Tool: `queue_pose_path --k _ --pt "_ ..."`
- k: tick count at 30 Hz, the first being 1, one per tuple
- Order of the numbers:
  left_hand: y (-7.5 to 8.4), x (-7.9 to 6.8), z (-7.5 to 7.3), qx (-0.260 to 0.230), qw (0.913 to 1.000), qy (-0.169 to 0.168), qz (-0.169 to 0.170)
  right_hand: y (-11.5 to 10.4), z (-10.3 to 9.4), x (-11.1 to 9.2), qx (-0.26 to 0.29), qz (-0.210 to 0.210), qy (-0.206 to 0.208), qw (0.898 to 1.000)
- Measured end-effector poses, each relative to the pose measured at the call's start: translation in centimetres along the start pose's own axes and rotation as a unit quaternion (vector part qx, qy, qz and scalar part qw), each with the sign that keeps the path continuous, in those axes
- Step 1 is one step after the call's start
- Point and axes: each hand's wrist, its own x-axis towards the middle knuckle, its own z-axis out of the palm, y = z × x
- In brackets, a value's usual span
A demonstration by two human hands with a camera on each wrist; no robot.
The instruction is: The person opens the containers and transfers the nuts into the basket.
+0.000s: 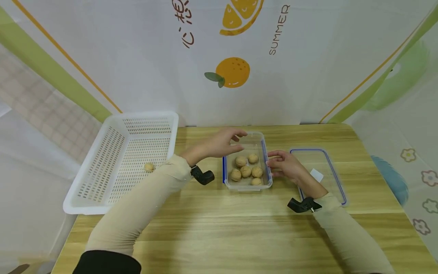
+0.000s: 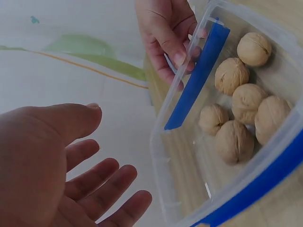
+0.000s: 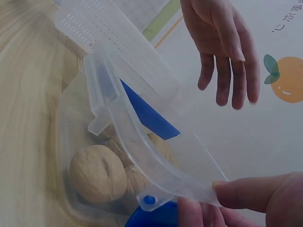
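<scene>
A clear plastic food container (image 1: 247, 188) with blue side clips stands on the table, and several walnuts (image 2: 235, 142) lie in it. My left hand (image 1: 224, 143) hovers over the container's far left part with its fingers spread, holding nothing. At the right side, my right hand (image 1: 284, 164) pinches the container's rim between thumb and fingers, as the right wrist view shows. One lone walnut (image 1: 149, 167) lies in the white plastic basket (image 1: 119, 186) on the left.
The container's clear lid (image 1: 318, 152), edged with a blue seal, lies flat on the table right of the container, partly under my right forearm. A white label (image 1: 316, 175) shows on it. Behind the wooden table (image 1: 219, 236) hangs a white printed cloth (image 1: 147, 57).
</scene>
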Motion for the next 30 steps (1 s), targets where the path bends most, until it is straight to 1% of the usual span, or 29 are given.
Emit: queue_pose_path --k 3,8,12,15,20,25,30 --pt "-0.1 1.0 0.7 -0.017 0.9998 0.003 -0.006 0.0 0.0 0.0 -0.002 -0.003 0.000 1.000" --pt "-0.6 2.6 2.1 -0.030 0.9991 0.000 -0.031 0.0 0.1 0.0 0.003 -0.005 0.000 1.000" --pt "-0.8 3.7 3.1 -0.039 0.9980 -0.004 -0.049 0.0 0.1 0.1 0.006 -0.003 0.001 1.000" --pt "-0.9 4.4 3.7 -0.043 0.9976 -0.006 -0.054 0.0 0.1 0.1 0.006 -0.002 0.003 1.000" --pt "-1.0 5.3 4.6 -0.037 0.9977 -0.010 -0.057 0.0 0.1 0.1 0.009 -0.001 0.002 1.000" --pt "-1.4 6.0 5.2 -0.044 0.9963 -0.015 -0.072 0.0 0.1 0.1 0.009 -0.001 0.002 1.000" --pt "-1.8 6.4 5.6 -0.051 0.9942 -0.031 -0.089 0.0 0.1 0.0 0.012 -0.002 0.003 1.000"
